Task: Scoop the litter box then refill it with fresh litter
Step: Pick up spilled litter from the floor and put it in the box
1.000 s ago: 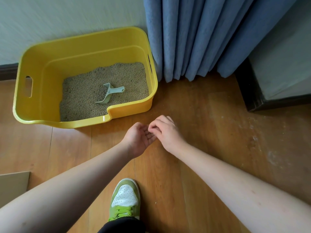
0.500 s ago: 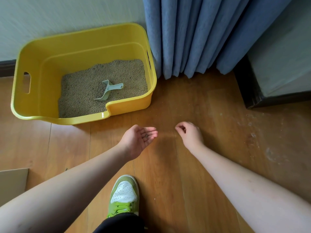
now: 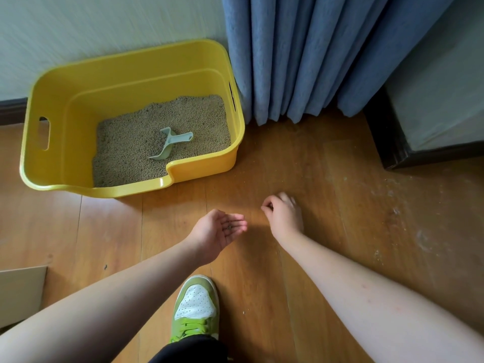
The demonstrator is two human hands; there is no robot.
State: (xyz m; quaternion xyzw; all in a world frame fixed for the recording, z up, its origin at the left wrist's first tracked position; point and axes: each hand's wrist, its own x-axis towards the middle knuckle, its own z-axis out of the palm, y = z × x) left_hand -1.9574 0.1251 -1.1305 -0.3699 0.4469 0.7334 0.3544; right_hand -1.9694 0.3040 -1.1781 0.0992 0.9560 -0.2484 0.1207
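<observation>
No legible text, label, brand, number or sign on anything in view.

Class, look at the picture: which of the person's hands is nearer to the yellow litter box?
Left. The left hand, palm up with a few grains in it, is just in front of the yellow litter box. The right hand is farther right, fingers curled over the floor.

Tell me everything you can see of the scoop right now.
The scoop is small, pale grey-green, plastic-looking, with a curved open bowl and a short flat handle. It lies on the litter inside the yellow litter box, bowl toward the front wall, handle pointing right. Neither hand touches it.
</observation>
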